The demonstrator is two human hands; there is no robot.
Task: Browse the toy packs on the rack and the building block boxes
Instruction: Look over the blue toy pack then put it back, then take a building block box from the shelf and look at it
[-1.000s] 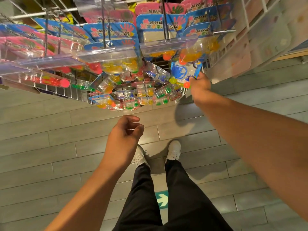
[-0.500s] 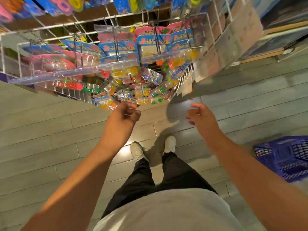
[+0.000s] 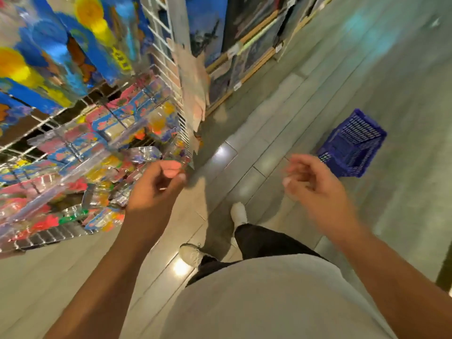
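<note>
1. The floor [image 3: 403, 99] of pale grey planks fills the right side and the bottom left of the frame, with bright glare spots near the middle.
2. The wire rack [image 3: 168, 57] takes up the left half of the frame; the whole view is tilted and blurred.
3. Toy packs [image 3: 117, 133] in clear blisters with blue and pink cards hang from the rack's hooks at middle left, crowded one against another; larger blue and yellow packs [image 3: 49, 52] hang above them at upper left.
4. Building block boxes [image 3: 210, 23] stand on wood-edged shelves at the top centre, beyond the rack; their print is too blurred to read.
5. A blue plastic basket [image 3: 352, 145] sits on the floor at middle right, well apart from the rack.
6. The left hand [image 3: 156, 189] is at the centre, just beside the lowest packs, fingers loosely curled and holding nothing that I can make out.
7. The right hand [image 3: 315, 184] is right of centre over the floor, clear of the rack, fingers loosely bent and empty.
</note>
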